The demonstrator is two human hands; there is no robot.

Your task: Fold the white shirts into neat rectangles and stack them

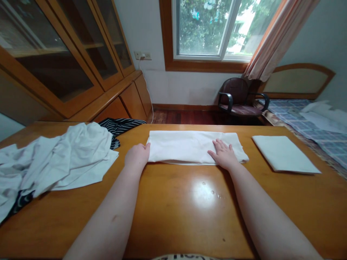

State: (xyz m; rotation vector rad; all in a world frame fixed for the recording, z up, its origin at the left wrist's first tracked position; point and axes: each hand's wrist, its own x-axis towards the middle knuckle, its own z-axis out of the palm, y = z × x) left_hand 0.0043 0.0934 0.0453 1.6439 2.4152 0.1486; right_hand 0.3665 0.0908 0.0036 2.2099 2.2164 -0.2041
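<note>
A white cloth (187, 146) folded into a long strip lies across the middle of the wooden table (173, 202). My left hand (137, 155) is at the strip's left end, fingers curled and closed on its edge. My right hand (224, 153) lies flat on the strip's right part, fingers stretched out and pressing down.
A heap of white cloths (54, 159) with a dark striped garment (121, 126) sits at the left. A folded white cloth (284, 153) lies at the right. Behind the table are a wooden cabinet (67, 65), a dark chair (240, 97), a window and a bed (320, 122).
</note>
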